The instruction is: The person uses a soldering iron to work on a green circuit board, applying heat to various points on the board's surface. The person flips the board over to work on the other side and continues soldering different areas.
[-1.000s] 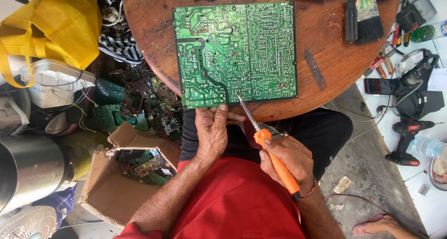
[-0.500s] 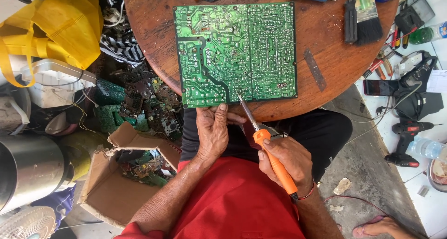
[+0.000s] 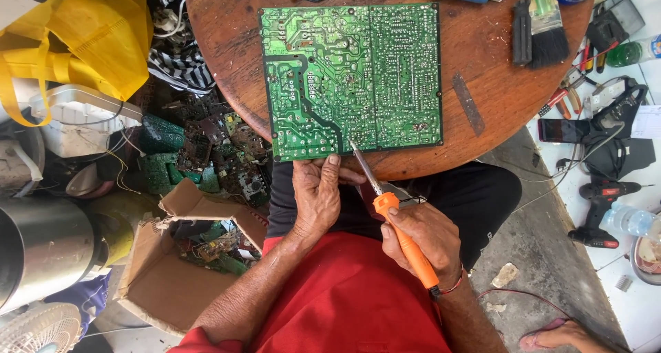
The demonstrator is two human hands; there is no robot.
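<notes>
A large green circuit board lies solder side up on a round wooden table. My left hand grips the board's near edge with the thumb on top. My right hand holds an orange-handled soldering iron. Its metal tip touches the board close to the near edge, just right of my left thumb. Small pliers or tweezers also seem to sit in my right hand under the iron.
A black-bristled brush and a dark metal strip lie on the table's right side. A torn cardboard box and a pile of scrap boards sit on the floor at left. A cordless drill lies at right.
</notes>
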